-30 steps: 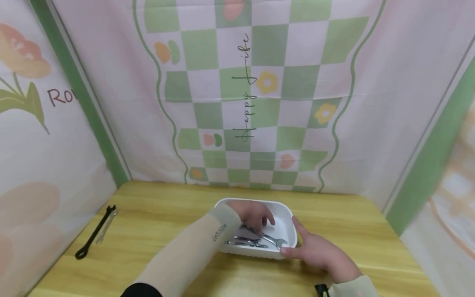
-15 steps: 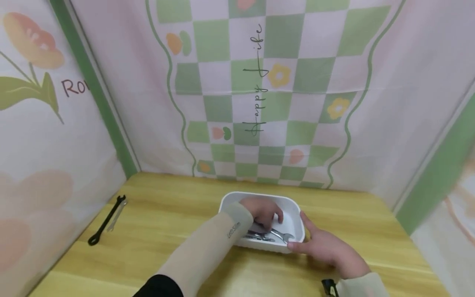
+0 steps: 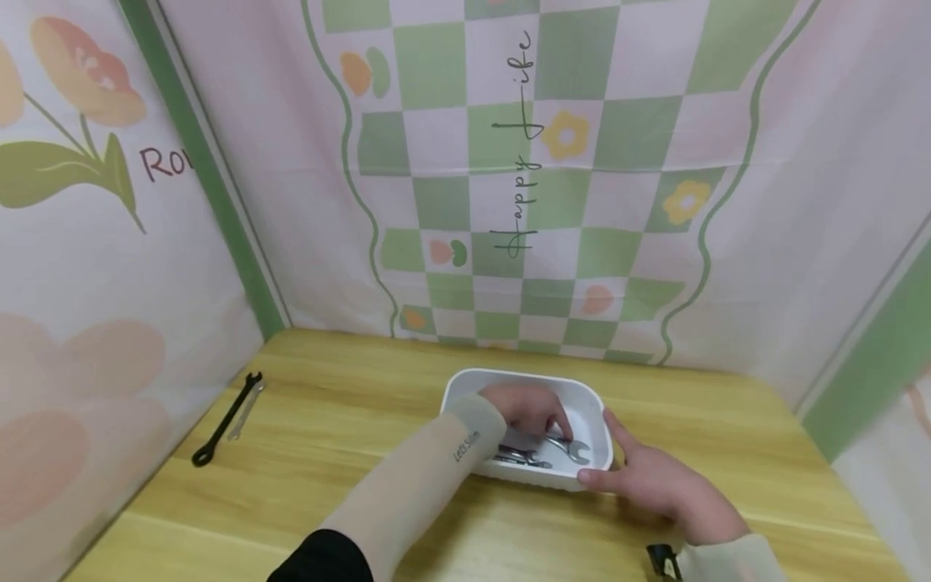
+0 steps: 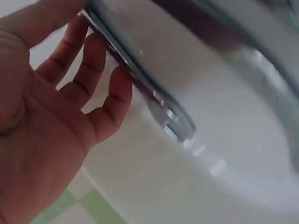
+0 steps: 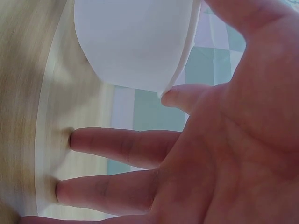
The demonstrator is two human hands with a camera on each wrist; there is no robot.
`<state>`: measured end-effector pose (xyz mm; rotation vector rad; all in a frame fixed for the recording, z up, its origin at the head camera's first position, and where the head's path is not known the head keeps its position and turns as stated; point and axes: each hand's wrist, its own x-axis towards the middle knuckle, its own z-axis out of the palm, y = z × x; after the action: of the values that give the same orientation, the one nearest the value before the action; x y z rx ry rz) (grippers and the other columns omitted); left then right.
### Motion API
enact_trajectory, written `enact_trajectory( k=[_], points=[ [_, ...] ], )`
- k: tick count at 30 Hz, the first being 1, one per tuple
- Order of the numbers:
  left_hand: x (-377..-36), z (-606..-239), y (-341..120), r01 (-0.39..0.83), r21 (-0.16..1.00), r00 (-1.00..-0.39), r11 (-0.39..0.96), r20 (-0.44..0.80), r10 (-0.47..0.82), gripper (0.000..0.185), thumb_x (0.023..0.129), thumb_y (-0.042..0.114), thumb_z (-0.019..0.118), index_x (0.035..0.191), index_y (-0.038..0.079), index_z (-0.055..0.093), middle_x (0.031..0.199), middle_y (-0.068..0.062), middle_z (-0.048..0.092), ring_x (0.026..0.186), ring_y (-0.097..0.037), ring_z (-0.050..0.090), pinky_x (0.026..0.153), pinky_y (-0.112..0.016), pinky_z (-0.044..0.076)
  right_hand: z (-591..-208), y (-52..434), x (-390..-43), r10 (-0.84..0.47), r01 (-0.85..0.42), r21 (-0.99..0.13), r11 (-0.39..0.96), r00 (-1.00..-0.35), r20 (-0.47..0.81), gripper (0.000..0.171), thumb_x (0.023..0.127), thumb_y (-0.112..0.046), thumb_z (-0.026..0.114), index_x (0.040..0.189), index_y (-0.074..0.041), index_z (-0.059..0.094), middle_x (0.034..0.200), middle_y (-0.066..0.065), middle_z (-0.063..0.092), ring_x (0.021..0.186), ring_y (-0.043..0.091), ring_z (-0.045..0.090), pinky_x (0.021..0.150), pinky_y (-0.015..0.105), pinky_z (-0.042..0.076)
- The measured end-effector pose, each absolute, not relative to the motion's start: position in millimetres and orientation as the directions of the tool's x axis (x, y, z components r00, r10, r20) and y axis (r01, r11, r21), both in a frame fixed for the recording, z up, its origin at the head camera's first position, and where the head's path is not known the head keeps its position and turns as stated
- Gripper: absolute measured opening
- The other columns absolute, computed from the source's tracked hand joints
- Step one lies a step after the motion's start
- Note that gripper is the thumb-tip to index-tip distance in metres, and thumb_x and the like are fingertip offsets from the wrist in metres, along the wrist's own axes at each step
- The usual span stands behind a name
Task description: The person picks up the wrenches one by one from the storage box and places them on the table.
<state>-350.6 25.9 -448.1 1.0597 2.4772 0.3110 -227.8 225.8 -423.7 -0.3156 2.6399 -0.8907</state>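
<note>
A white plastic tray [image 3: 534,477] stands on the table with several chrome wrenches lying in it. My left hand [image 3: 525,406] reaches down into it from the left. In the left wrist view, thumb and fingers grip a chrome wrench [image 4: 124,60] along its shaft, its far end near the white tray wall. An open-ended wrench [image 3: 575,450] shows beside the fingers in the head view; other wrenches [image 3: 520,457] lie nearer the front wall, partly behind the forearm. Against the tray's right end, my right hand [image 3: 655,481] spreads its thumb and straight index finger; its other fingertips meet the tabletop.
At the left of the wooden table [image 3: 349,388] lie a long black wrench [image 3: 227,420] and a small silver wrench [image 3: 247,411], side by side. A printed fabric wall [image 3: 473,202] rises behind the table, with more fabric on both sides.
The head view has shifted, so everything sits further right and higher. Inside the tray my left hand has moved slightly, its index finger now down by the open-ended wrench. The right hand keeps its place.
</note>
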Motion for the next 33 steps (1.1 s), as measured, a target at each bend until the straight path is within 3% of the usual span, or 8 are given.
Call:
enact_trajectory(
  k=[3, 5, 7, 11, 17, 33],
  points=[
    [-344.7, -446.5, 27.0, 0.526, 0.449, -0.682, 0.722, -0.284, 0.674, 0.014, 0.091, 0.019, 0.067, 0.094, 0.028, 0.078, 0.071, 0.006, 0.056, 0.066, -0.011, 0.051, 0.062, -0.024, 0.044, -423.4, 226.6, -227.5, -0.311, -0.095, -0.625, 0.774, -0.918, -0.246, 0.117, 0.084, -0.055, 0.073, 0.159, -0.003, 0.0, 0.135, 0.042, 0.044, 0.12, 0.055, 0.048, 0.096, 0.067, 0.039],
    [-342.9, -444.1, 28.0, 0.482, 0.471, -0.713, 0.739, -0.278, 0.643, 0.01, 0.091, 0.029, 0.067, 0.088, 0.028, 0.077, 0.073, 0.006, 0.056, 0.068, -0.01, 0.052, 0.066, -0.025, 0.045, -422.1, 227.1, -228.1, -0.308, -0.093, -0.624, 0.776, -0.919, -0.246, 0.118, 0.083, -0.056, 0.073, 0.159, -0.004, 0.0, 0.136, 0.043, 0.043, 0.121, 0.056, 0.047, 0.097, 0.067, 0.038],
    [-342.8, -444.3, 29.1, 0.5, 0.444, -0.712, 0.743, -0.277, 0.645, 0.01, 0.09, 0.027, 0.068, 0.091, 0.029, 0.078, 0.081, 0.01, 0.06, 0.074, -0.008, 0.054, 0.072, -0.023, 0.044, -422.1, 227.5, -227.9, -0.3, -0.084, -0.62, 0.78, -0.92, -0.253, 0.118, 0.083, -0.057, 0.073, 0.159, -0.004, 0.0, 0.138, 0.042, 0.042, 0.122, 0.055, 0.047, 0.097, 0.067, 0.037],
    [-346.0, -448.2, 30.6, 0.659, 0.32, -0.619, 0.68, -0.282, 0.733, 0.043, 0.087, 0.002, 0.065, 0.109, 0.037, 0.076, 0.108, 0.02, 0.066, 0.09, -0.001, 0.055, 0.083, -0.016, 0.04, -423.8, 228.0, -225.1, -0.291, -0.077, -0.615, 0.785, -0.922, -0.256, 0.118, 0.082, -0.057, 0.074, 0.159, -0.003, 0.002, 0.138, 0.041, 0.043, 0.122, 0.053, 0.048, 0.098, 0.067, 0.037],
    [-352.7, -448.5, 28.5, 0.763, 0.226, -0.546, 0.606, -0.277, 0.791, 0.063, 0.078, -0.012, 0.062, 0.117, 0.037, 0.073, 0.113, 0.023, 0.066, 0.088, -0.003, 0.056, 0.076, -0.013, 0.041, -422.2, 226.1, -224.1, -0.296, -0.089, -0.624, 0.776, -0.925, -0.237, 0.116, 0.083, -0.055, 0.074, 0.159, -0.003, 0.003, 0.136, 0.041, 0.045, 0.121, 0.052, 0.049, 0.098, 0.066, 0.037],
    [-350.5, -447.3, 22.0, 0.717, 0.264, -0.575, 0.646, -0.3, 0.761, 0.072, 0.075, -0.002, 0.075, 0.132, 0.041, 0.064, 0.12, 0.02, 0.063, 0.085, -0.007, 0.057, 0.066, -0.02, 0.046, -423.4, 227.6, -225.7, -0.289, -0.086, -0.606, 0.791, -0.926, -0.245, 0.117, 0.082, -0.058, 0.073, 0.159, -0.005, 0.003, 0.137, 0.04, 0.045, 0.121, 0.054, 0.048, 0.097, 0.067, 0.038]
  ],
)
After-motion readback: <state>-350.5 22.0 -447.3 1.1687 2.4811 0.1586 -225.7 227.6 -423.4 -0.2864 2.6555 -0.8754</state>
